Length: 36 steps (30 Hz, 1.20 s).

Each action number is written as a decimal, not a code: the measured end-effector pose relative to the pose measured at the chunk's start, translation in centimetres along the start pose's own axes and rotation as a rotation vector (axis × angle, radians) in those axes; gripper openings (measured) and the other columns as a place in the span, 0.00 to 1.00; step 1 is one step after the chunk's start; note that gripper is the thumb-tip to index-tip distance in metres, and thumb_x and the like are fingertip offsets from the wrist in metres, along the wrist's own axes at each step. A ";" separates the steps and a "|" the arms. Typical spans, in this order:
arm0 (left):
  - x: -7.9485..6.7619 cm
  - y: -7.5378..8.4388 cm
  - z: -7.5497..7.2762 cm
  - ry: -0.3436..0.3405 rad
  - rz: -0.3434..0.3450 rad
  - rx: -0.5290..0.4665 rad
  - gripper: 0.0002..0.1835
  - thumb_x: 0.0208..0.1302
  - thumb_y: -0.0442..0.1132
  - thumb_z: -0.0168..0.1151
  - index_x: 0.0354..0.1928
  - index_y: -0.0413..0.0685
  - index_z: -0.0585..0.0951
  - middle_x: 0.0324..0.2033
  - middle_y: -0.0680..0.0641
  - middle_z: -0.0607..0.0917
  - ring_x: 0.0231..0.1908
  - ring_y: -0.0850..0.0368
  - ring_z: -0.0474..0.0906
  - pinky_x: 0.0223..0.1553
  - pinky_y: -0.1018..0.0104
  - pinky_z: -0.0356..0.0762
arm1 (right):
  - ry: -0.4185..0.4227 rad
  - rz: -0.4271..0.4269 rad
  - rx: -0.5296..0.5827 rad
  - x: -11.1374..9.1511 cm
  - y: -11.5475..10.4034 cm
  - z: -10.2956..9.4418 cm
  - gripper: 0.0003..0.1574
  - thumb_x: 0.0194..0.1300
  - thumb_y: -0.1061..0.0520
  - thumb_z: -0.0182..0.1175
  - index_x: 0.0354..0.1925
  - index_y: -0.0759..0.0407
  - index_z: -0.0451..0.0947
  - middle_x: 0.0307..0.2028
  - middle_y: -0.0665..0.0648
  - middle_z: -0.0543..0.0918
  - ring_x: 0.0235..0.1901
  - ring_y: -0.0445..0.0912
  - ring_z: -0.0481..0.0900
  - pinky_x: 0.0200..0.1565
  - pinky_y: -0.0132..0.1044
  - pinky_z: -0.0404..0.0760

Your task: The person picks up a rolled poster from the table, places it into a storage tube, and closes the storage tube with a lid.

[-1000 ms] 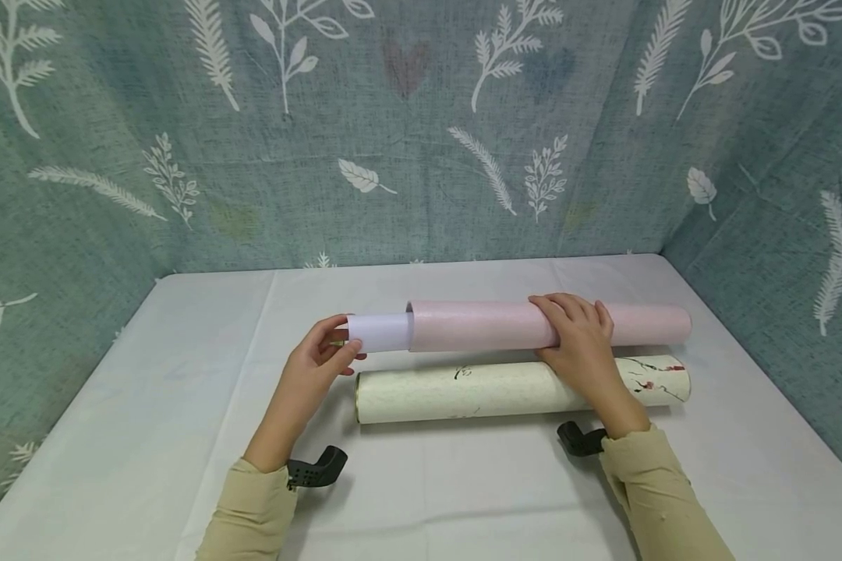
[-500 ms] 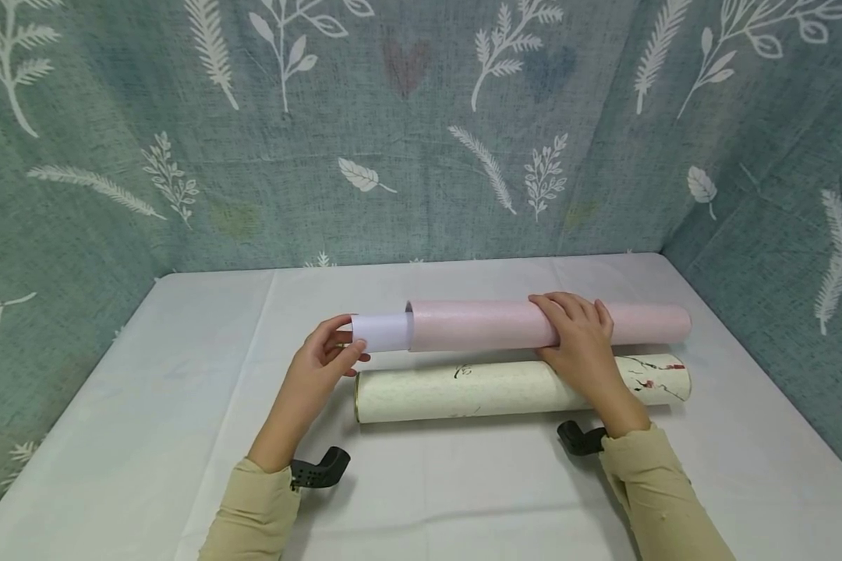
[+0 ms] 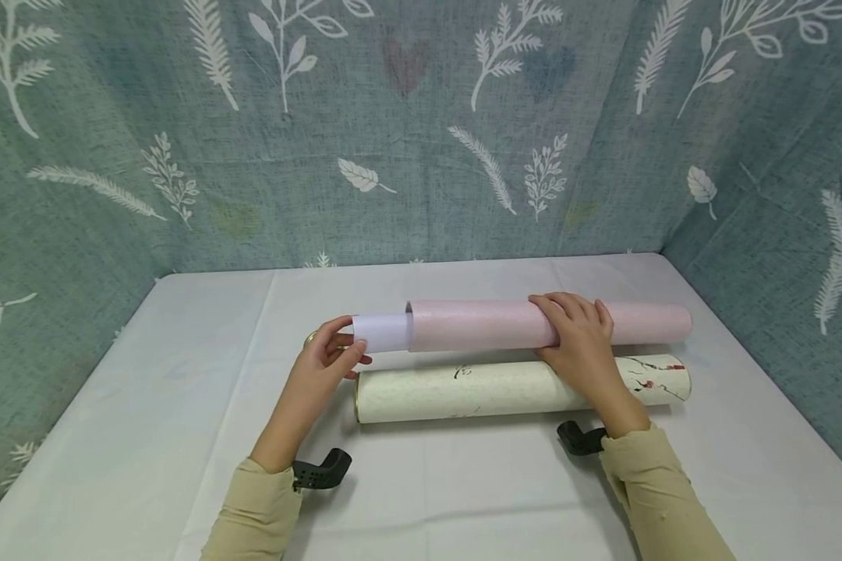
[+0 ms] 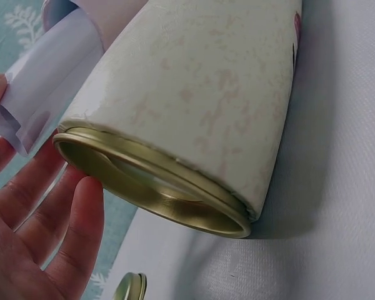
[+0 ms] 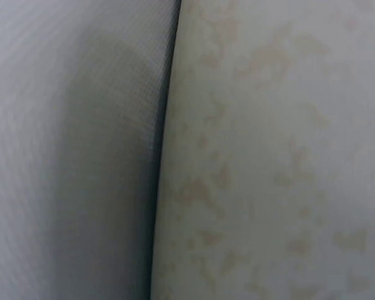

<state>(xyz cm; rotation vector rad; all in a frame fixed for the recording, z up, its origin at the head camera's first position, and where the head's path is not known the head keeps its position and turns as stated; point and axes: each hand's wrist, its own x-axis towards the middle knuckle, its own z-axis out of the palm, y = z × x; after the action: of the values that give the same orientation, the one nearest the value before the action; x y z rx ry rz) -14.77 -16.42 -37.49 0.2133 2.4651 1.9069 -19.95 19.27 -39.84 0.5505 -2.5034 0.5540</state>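
My left hand [image 3: 319, 362] pinches the outer end of a rolled sheet of white paper [image 3: 382, 333], thumb in front and fingers behind. The roll's other end lies inside the open left mouth of a pink tube [image 3: 473, 326]. Over that tube's middle, my right hand [image 3: 577, 339] lies with fingers bent across the top, gripping it. A cream tube [image 3: 456, 393] with dark and red markings rests just in front. Its gold-rimmed end [image 4: 156, 187] is uncapped in the left wrist view, close to my left fingers. The right wrist view shows only the cream tube's side [image 5: 269, 150] and tablecloth.
A small gold lid [image 4: 132, 287] lies on the white tablecloth [image 3: 421, 483], partly hidden behind my left hand in the head view. A green leaf-patterned curtain [image 3: 421, 140] borders the table at the back and sides.
My left hand has moved slightly right, and a little less of the paper roll sticks out of the pink tube. The gold lid shows behind that hand now. My right hand has stayed put.
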 end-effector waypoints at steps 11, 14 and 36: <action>0.1 -0.2 0.2 -0.008 0.011 0.007 0.29 0.61 0.52 0.55 0.62 0.54 0.61 0.45 0.45 0.77 0.43 0.49 0.77 0.40 0.54 0.73 | -0.011 0.007 0.001 0.0 0.0 0.0 0.44 0.39 0.60 0.73 0.57 0.47 0.68 0.53 0.54 0.69 0.57 0.54 0.60 0.57 0.59 0.42; 0.4 -1.1 0.2 -0.009 0.018 0.010 0.30 0.60 0.53 0.55 0.62 0.56 0.61 0.45 0.46 0.77 0.41 0.52 0.77 0.40 0.57 0.73 | -0.012 0.007 0.000 0.0 0.0 0.0 0.44 0.39 0.60 0.72 0.57 0.47 0.68 0.54 0.54 0.69 0.57 0.54 0.60 0.57 0.59 0.42; 0.7 -2.0 0.8 0.027 0.014 0.093 0.32 0.57 0.58 0.55 0.62 0.58 0.62 0.44 0.49 0.79 0.42 0.57 0.76 0.45 0.60 0.72 | 0.000 -0.011 -0.020 -0.1 0.0 0.1 0.43 0.39 0.60 0.72 0.56 0.47 0.69 0.53 0.53 0.70 0.56 0.54 0.60 0.57 0.59 0.42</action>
<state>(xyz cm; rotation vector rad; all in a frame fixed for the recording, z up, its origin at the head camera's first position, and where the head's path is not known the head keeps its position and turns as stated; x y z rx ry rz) -15.58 -16.01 -39.55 0.2087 2.5788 1.8141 -19.92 19.26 -39.93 0.5562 -2.5016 0.5247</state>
